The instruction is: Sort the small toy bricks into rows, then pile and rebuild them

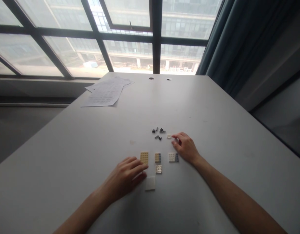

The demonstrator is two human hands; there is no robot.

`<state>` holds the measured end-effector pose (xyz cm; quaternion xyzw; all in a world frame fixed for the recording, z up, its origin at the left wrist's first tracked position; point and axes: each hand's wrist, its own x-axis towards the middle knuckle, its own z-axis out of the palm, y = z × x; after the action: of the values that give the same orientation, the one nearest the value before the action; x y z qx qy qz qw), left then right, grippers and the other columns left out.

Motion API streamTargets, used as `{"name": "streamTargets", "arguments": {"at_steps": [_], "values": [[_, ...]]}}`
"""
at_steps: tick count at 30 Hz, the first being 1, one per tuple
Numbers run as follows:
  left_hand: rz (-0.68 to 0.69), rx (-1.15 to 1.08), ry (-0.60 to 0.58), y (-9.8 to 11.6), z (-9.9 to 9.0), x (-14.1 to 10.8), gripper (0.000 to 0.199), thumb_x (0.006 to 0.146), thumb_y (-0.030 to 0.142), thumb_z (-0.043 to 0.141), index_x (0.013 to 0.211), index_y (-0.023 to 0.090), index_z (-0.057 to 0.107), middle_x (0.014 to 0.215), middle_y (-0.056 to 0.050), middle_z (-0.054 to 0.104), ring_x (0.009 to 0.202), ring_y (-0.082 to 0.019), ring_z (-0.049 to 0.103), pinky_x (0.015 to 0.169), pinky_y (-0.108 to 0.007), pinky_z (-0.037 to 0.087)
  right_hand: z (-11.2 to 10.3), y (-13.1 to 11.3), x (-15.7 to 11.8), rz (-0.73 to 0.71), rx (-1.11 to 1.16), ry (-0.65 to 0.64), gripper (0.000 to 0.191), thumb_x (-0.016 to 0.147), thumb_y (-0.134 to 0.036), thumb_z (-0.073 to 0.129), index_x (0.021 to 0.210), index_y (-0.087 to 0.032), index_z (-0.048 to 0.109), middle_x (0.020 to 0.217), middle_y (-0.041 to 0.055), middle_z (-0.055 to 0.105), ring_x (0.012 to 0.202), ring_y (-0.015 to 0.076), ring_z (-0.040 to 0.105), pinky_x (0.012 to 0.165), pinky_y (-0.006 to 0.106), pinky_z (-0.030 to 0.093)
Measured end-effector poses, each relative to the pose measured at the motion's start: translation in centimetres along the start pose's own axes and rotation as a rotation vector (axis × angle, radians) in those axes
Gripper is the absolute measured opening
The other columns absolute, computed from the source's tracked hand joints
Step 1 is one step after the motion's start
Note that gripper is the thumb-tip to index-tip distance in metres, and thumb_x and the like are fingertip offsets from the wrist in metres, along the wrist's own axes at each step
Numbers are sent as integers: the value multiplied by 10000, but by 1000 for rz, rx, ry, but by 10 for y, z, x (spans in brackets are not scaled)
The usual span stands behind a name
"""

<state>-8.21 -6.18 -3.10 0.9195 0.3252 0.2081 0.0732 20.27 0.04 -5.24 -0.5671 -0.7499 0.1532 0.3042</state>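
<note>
One tan studded plate lay below centre by the left hand, fingers loosely bent, empty; right of centre, the empty right hand, thumb and forefinger parted, sat just beside a small white brick.

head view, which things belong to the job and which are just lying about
Apparently part of the job:
- small white piece by the right hand
- tan studded plate by the left hand
- tan-and-grey block
- white-and-grey block
- light square block
- smooth pale tile
- small dark pieces

Apparently just lying about:
- printed papers
</note>
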Motion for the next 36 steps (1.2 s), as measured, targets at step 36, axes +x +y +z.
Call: {"name": "streamTargets", "arguments": {"at_steps": [36], "values": [[-264, -5, 413, -46, 19, 31, 157, 870, 225, 526, 891, 187, 677, 870, -62, 686, 815, -164, 608, 796, -316, 508, 4, -54, -110, -624, -56, -241, 162, 930, -316, 499, 917, -188, 598, 784, 40, 595, 719, 169, 492, 702, 310, 392]]}}
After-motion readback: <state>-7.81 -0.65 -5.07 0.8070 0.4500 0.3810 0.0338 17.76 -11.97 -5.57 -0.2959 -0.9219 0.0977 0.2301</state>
